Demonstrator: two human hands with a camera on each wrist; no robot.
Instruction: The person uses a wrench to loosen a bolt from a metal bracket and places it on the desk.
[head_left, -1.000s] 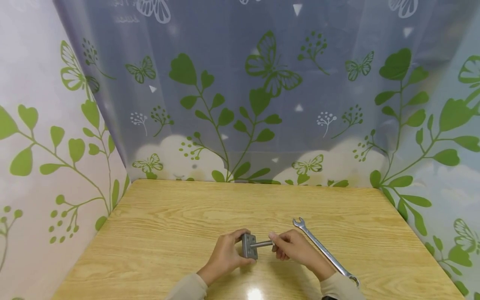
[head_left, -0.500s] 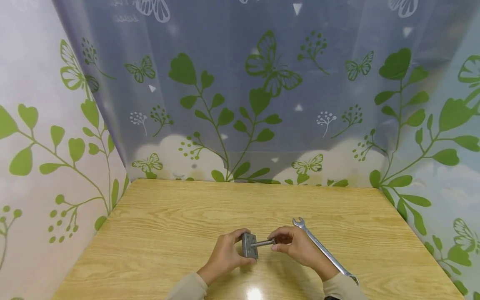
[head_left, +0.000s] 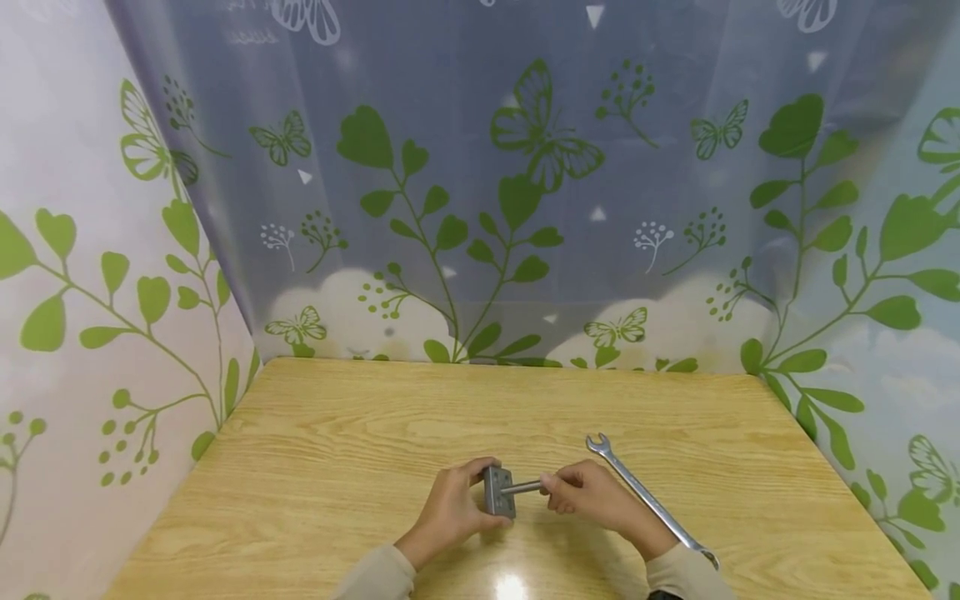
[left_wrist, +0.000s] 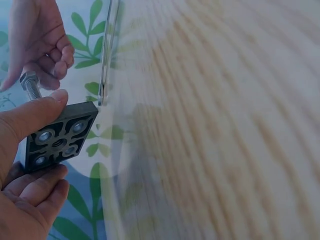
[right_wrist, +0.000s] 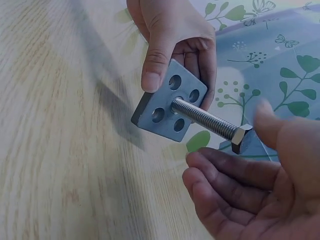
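My left hand (head_left: 453,508) holds a square grey metal plate (head_left: 501,504) by its edges, thumb on one side and fingers on the other. Several holes pierce the plate. A long hex bolt (right_wrist: 207,119) stands in its centre hole, with bare thread showing between plate and head. Around the bolt's head curl the fingers of my right hand (head_left: 592,500); in the right wrist view its thumb is blurred beside the head. From the left wrist view the plate's other face (left_wrist: 60,125) shows metal-lined holes, and no bolt end sticks out there.
A combination wrench (head_left: 652,500) lies slantwise on the wood-grain table (head_left: 360,433), just right of my right hand, its open end pointing away. Leaf-printed curtains (head_left: 465,208) stand behind the table and at both sides.
My right hand's fingers spread off the bolt head half a second ago, and now they have closed around it again. My left hand and the plate have stayed in place.
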